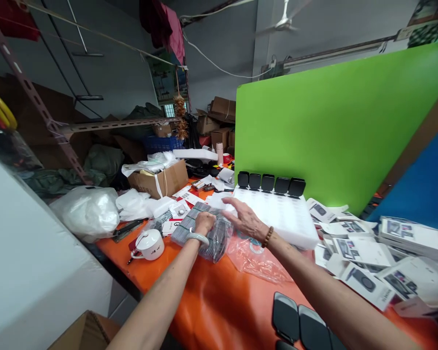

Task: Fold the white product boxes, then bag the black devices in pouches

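My left hand (205, 223), with a pale bangle at the wrist, is closed on top of a grey banded bundle (184, 232) partly covered in clear plastic (219, 243). Its fingertips are hidden. To the right, my right hand (246, 219) has its fingers apart and holds nothing; a beaded bracelet circles the wrist. Behind that hand lies a white foam tray (277, 214) with several black square cases (267, 183) standing open along its back edge. Under the right wrist is a sheet of clear pinkish plastic (259, 260).
A white lidded mug (148, 244) stands at the left of the orange table (200, 291). Small printed boxes (365, 282) are heaped on the right. More black cases (285, 313) lie at the front. A green panel (314, 126) rises behind; a cardboard box (175, 178) sits back left.
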